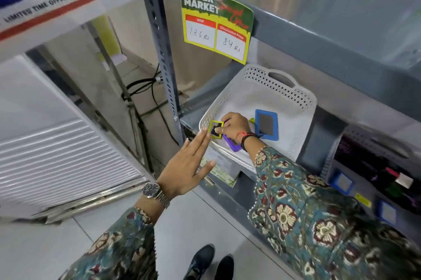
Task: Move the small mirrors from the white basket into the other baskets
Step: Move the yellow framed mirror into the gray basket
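Looking down at a grey metal shelf unit [284, 35] in a shop, I see pale floor tiles [205, 222] below and a white slatted panel [57, 154] leaning off to the left. A green and yellow price sign [217, 22] hangs from the upper shelf edge, with 126 and 84 handwritten on it. On the lower shelf sits the white basket [273, 92], perforated, its near corner poking just past the shelf lip beside the slotted upright post [159, 51].

My right hand [234, 128] is inside the basket at its near left corner, fingers pinched on a small yellow-framed mirror [216, 131], lifted at the rim. A purple-framed mirror [232, 145] lies under that hand, partly hidden, and a blue-framed mirror [266, 124] lies flat on the basket floor just to the right. My left hand [191, 165] is spread flat and holds nothing, fingertips near the yellow mirror, hovering over the shelf edge outside the basket.

To the right, a grey basket [373, 154] holds dark, blurred items, and two more blue-framed mirrors [342, 182] sit near its front; I cannot tell what they rest on. Most of the white basket's floor is bare, and the aisle floor on the left is open down to my shoes [209, 261].
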{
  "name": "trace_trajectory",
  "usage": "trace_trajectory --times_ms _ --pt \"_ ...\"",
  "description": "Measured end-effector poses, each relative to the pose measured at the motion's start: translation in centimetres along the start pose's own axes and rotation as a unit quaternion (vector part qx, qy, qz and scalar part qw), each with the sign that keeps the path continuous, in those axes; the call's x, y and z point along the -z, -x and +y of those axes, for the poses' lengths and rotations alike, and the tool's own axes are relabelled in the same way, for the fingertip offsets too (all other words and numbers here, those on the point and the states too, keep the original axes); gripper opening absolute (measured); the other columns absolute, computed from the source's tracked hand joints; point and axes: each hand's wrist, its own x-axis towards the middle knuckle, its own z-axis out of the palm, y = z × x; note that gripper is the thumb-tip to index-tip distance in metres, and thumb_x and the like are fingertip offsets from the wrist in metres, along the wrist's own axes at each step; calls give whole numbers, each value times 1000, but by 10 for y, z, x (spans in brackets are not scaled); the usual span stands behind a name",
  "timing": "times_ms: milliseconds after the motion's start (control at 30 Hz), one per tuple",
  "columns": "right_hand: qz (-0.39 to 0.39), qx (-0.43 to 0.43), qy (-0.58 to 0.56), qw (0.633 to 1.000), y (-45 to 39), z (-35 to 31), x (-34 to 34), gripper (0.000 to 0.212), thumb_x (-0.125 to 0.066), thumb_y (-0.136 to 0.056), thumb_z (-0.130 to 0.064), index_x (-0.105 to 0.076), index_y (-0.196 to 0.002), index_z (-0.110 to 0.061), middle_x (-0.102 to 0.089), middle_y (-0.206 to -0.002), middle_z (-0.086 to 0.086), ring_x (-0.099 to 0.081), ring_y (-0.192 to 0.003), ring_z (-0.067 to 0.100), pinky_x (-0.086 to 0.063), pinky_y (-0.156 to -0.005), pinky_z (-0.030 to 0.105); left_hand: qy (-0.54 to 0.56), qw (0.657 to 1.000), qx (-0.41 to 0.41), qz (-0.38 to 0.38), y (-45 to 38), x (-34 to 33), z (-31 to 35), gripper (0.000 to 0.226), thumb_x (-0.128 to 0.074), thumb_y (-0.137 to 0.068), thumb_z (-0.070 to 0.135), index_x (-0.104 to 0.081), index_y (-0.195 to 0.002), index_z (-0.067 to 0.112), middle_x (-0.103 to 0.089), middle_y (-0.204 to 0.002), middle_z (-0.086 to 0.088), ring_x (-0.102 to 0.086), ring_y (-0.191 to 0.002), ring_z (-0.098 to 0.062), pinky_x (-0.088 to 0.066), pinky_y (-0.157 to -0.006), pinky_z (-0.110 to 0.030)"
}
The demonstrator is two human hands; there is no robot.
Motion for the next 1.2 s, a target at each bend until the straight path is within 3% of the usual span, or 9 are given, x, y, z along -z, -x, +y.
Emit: trace_trajectory --times_ms 167,233,367,533,733,900,1000,1100,1200 --pt "-5 5 -16 1000 -1 3 6 16 -77 -71 -10 -64 -77 -17 -65 -82 6 -62 -77 22 -56 -77 36 1 1000 -6 3 0 2 -1 72 -27 -95 54 5 -150 20 11 -159 6 8 -145 -2 3 -118 -30" --pt "-18 8 -22 1000 1 5 8 27 -77 -71 -9 -55 -65 -25 -65 -80 6 -61 -72 21 -58 -71 36 -5 1000 -11 -2 0 3 0 73 -27 -95 54 8 -150 21 13 -159 7 9 -145 -1 4 -118 -29" --pt "-43 -8 -83 996 9 5 15 19 -74 -76 -9 -58 -73 -17 -62 -71 3 -59 -54 13 -47 -37 16 -4 1000 -10 0 -1 3 4 72 -25 -94 54 4 -150 20 11 -159 6 10 -145 -2 3 -118 -32" --pt "5 4 -223 975 34 12 39 20 -71 -79 -5 -57 -73 -17 -59 -70 0 -63 -61 10 -55 -48 15 -29 999 -15 13 -1 5 9 65 -21 -95 50 -8 -150 18 0 -159 1 10 -146 -10 7 -119 -32" --pt "130 10 -370 920 108 48 106 22 -66 -81 4 -58 -76 -16 -59 -70 3 -65 -50 -1 -57 -53 17 -27 998 -52 17 -8 4 32 61 -19 -95 51 -29 -147 21 -25 -156 1 -2 -147 -13 2 -120 -34" --pt "221 -31 -359 906 169 104 153 15 -64 -84 -1 -60 -80 -14 -68 -73 4 -68 -61 12 -60 -60 21 -30 995 -90 32 -21 -6 56 51 -25 -95 47 -50 -133 23 -47 -144 4 -21 -144 -16 -13 -119 -42" --pt "269 -92 -338 897 195 147 169 21 -62 -84 4 -59 -75 -15 -69 -55 -7 -66 -50 1 -57 -52 17 -44 993 -108 28 -27 -16 69 49 -27 -95 44 -56 -128 22 -52 -139 3 -26 -143 -19 -17 -118 -45" --pt "278 -131 -326 894 218 187 170 27 -60 -81 13 -57 -75 -13 -67 -47 -10 -64 -46 -3 -56 -46 20 -69 990 -117 31 -30 -25 78 50 -26 -94 45 -57 -127 23 -55 -136 2 -31 -141 -20 -19 -116 -47" --pt "244 -169 -253 921 239 218 160 11 -68 -79 6 -61 -87 1 -69 -64 2 -66 -48 2 -58 -50 26 -87 988 -120 35 -31 -32 90 49 -27 -94 44 -59 -124 23 -57 -135 1 -33 -140 -21 -15 -117 -48"
